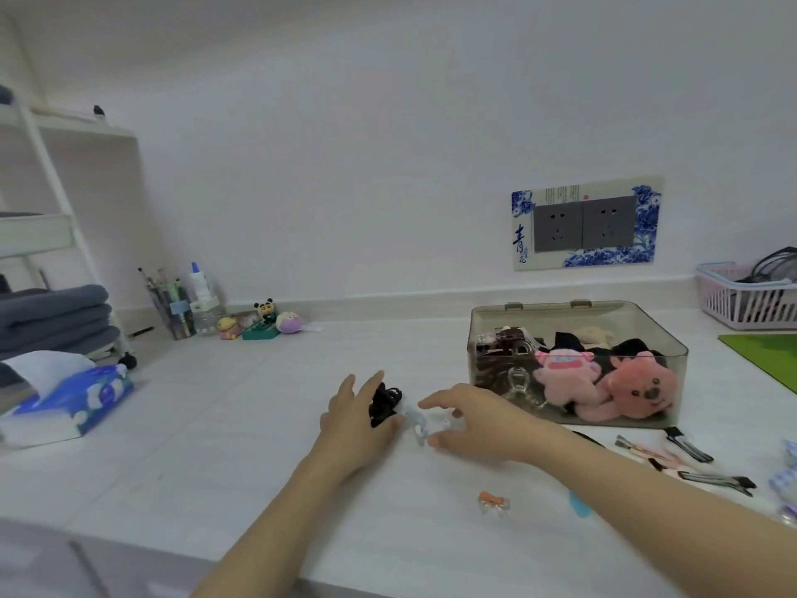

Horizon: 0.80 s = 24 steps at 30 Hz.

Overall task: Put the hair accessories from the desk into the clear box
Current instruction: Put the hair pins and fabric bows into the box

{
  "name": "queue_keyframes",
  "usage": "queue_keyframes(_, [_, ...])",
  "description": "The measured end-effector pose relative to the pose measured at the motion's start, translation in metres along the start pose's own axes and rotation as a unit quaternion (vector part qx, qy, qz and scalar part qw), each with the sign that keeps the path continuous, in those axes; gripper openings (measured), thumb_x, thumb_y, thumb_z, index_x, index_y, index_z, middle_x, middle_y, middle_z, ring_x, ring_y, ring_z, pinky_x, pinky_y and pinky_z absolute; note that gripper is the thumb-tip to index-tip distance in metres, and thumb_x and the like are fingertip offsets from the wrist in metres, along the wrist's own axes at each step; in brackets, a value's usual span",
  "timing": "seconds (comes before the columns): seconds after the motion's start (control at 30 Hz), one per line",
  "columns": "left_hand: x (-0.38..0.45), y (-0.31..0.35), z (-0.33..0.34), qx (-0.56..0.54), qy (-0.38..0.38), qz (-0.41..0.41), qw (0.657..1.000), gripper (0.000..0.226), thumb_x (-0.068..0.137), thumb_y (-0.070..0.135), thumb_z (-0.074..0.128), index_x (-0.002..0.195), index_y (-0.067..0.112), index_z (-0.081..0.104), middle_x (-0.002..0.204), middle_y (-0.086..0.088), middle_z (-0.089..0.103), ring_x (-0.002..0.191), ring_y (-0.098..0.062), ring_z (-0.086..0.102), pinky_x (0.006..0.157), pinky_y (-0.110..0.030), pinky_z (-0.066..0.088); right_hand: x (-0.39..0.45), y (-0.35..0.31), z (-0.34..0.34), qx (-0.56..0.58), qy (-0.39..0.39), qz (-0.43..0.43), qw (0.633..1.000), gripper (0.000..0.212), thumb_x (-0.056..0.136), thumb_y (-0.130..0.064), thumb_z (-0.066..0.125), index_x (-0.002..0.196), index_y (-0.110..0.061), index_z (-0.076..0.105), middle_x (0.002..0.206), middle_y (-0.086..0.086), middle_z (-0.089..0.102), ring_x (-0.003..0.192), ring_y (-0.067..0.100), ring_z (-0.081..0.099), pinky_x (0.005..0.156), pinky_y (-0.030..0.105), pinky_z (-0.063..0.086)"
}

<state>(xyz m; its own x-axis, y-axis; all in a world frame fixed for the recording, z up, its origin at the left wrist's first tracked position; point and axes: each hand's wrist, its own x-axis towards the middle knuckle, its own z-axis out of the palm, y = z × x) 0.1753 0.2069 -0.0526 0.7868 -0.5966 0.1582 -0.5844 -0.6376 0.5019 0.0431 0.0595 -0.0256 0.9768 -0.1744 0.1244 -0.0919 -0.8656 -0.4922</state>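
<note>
I see a smooth, matt white desk (215,425) and a glossy see-through plastic box (578,364) holding fuzzy pink plush toys (560,373). The clips (707,476) look like dull metal, the basket (733,304) like slatted plastic, the towels (56,312) like soft cloth.

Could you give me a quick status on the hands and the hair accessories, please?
Left hand grips black hair ties. Right hand open over pale clip. Clear box open, path unobstructed.
</note>
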Motion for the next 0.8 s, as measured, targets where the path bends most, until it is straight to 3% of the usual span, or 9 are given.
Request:
queue_keyframes(0.1, [0.013, -0.003, 0.001, -0.012, -0.008, 0.036, 0.999, 0.054, 0.085, 0.049, 0.057, 0.134, 0.036, 0.04, 0.143, -0.003, 0.04, 0.133, -0.026, 0.035, 0.109, -0.04, 0.033, 0.009, 0.003, 0.002, 0.003, -0.012, 0.004, 1.0, 0.049, 0.084, -0.04, 0.061, 0.131, -0.03, 0.049, 0.132, 0.001, 0.053, 0.114, 0.015, 0.053, 0.096, 0.029, 0.042])
queue_keyframes(0.2, [0.021, -0.007, 0.003, -0.092, -0.011, 0.058, 0.994, 0.025, 0.083, 0.04, 0.062, 0.105, 0.032, 0.052, 0.109, 0.002, 0.06, 0.106, -0.02, 0.054, 0.085, -0.029, 0.044, 0.017, 0.005, 0.007, -0.008, -0.009, -0.007, 1.0, 0.044, 0.084, -0.04, 0.06, 0.127, -0.035, 0.052, 0.127, -0.001, 0.056, 0.098, 0.008, 0.051, 0.088, 0.023, 0.041])
queue_keyframes(0.27, [0.023, -0.009, 0.005, -0.109, -0.008, 0.066, 0.992, 0.018, 0.083, 0.034, 0.062, 0.096, 0.031, 0.05, 0.102, 0.001, 0.061, 0.097, -0.019, 0.055, 0.077, -0.025, 0.041, 0.021, 0.006, 0.01, -0.008, -0.008, -0.011, 1.0, 0.045, 0.082, -0.042, 0.061, 0.126, -0.036, 0.053, 0.125, -0.002, 0.057, 0.094, 0.005, 0.048, 0.083, 0.02, 0.037])
queue_keyframes(0.43, [0.028, -0.012, 0.009, -0.117, 0.022, 0.057, 0.991, 0.015, 0.083, 0.029, 0.061, 0.092, 0.028, 0.049, 0.1, 0.0, 0.059, 0.092, -0.017, 0.054, 0.07, -0.024, 0.039, 0.03, 0.005, 0.016, -0.009, -0.008, -0.022, 1.0, 0.055, 0.081, -0.046, 0.062, 0.131, -0.034, 0.046, 0.126, 0.002, 0.053, 0.118, 0.017, 0.047, 0.09, 0.024, 0.037])
queue_keyframes(0.6, [0.029, -0.016, 0.007, -0.089, 0.061, 0.037, 0.993, 0.014, 0.084, 0.031, 0.059, 0.089, 0.024, 0.049, 0.096, -0.001, 0.058, 0.087, -0.017, 0.053, 0.065, -0.026, 0.037, 0.034, 0.004, 0.024, -0.041, -0.009, -0.032, 0.999, 0.05, 0.082, -0.048, 0.059, 0.129, -0.036, 0.046, 0.12, 0.001, 0.051, 0.116, 0.018, 0.041, 0.098, 0.031, 0.037])
queue_keyframes(0.8, [0.022, -0.013, 0.007, -0.063, 0.079, 0.05, 0.994, 0.008, 0.084, 0.023, 0.056, 0.09, 0.024, 0.05, 0.097, 0.002, 0.056, 0.085, -0.017, 0.053, 0.067, -0.027, 0.037, 0.033, 0.007, 0.019, 0.0, -0.009, -0.033, 0.999, 0.044, 0.078, -0.037, 0.067, 0.119, -0.033, 0.053, 0.104, -0.007, 0.053, 0.092, 0.008, 0.05, 0.07, 0.009, 0.036])
